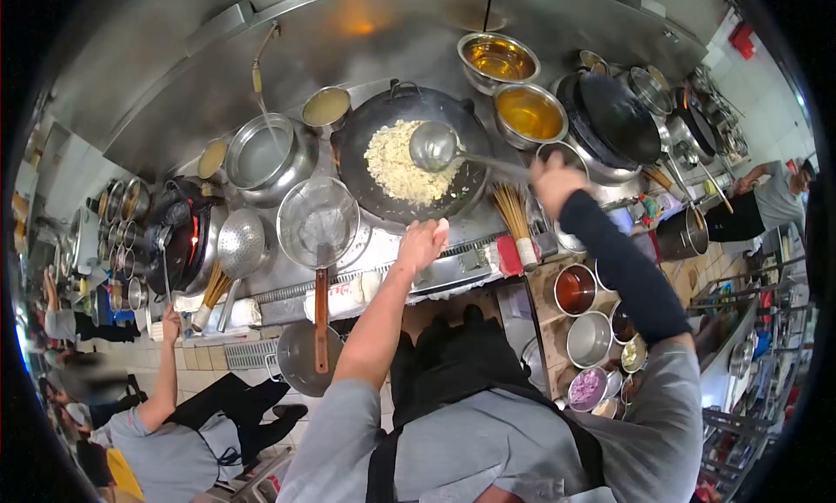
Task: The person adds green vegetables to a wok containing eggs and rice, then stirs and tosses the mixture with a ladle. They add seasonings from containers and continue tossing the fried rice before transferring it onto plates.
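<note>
A large black wok [348, 146] sits on the range in front of me, holding a heap of pale, crumbly food that looks like fried rice [396, 168]. My right hand [557, 182] is closed around the handle of a steel ladle [433, 146], whose bowl hangs over the food. At the wok's near rim, my left hand [422, 244] has its fingers closed on the edge; a bit of pale material shows by the fingertips, and the exact grip is partly hidden. Left of the wok, a wire strainer [319, 220] with a wooden handle lies on the counter.
Two bowls of amber liquid, one of them a steel bowl [529, 115], stand right of the wok. A bamboo brush [514, 216] is near my right hand. Several ingredient pots, including red sauce [575, 290], line the lower right. A co-worker's hand [171, 324] works at another wok leftward.
</note>
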Available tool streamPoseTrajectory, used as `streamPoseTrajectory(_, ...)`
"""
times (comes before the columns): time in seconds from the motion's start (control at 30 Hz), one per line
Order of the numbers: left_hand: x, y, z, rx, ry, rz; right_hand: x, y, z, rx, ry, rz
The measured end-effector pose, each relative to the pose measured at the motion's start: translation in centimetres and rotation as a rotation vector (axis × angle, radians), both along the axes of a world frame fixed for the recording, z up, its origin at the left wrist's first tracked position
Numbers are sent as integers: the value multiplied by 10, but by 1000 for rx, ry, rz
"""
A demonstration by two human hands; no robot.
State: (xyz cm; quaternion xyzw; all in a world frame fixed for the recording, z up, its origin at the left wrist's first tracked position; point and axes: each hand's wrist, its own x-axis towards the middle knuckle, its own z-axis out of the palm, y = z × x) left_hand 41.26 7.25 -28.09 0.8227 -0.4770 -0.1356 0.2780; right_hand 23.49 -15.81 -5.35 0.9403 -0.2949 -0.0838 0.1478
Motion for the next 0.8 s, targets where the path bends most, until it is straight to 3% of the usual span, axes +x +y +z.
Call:
streamPoseTrajectory(0.03,0,3,-2,-30,-51,-26,22,6,-47,74,90,-130)
streamPoseTrajectory(0.13,-12,8,0,-62,-195,-5,71,55,-231,553,-38,-165)
streamPoseTrajectory(0.2,-25,21,5,-155,-361,64,78,76,-261,775,-57,-5)
streamPoseTrajectory(0.3,-26,26,-3,-173,-342,93,47,42,-220,3153,-354,-407)
streamPoseTrajectory(0.4,-14,33,-16,-175,-215,6,6,49,-206,3107,-836,-624)
streamPoseTrajectory(0.43,-6,36,-25,-155,-234,-33,-5,39,-233,2871,-918,-697)
streamPoseTrajectory(0.47,-11,38,-18,-187,-161,36,-18,13,-296,2573,-752,-725)
streamPoseTrajectory(0.53,-17,40,8,-250,-25,174,-40,14,-296,1993,-968,-776)
streamPoseTrajectory(0.6,-5,38,-43,-367,338,472,-61,13,-290,1186,-1112,-313)
streamPoseTrajectory(0.63,0,37,-38,-435,774,547,-73,17,-285,782,-1109,-98)
streamPoseTrajectory(0.67,4,34,-27,-496,1210,614,-78,29,-254,768,-1185,-46)
streamPoseTrajectory(0.73,7,30,-27,-451,1306,692,-96,52,-230,1375,-1199,-339)
streamPoseTrajectory(0.8,20,31,-39,-342,1386,714,-108,78,-232,1514,-1128,-410)
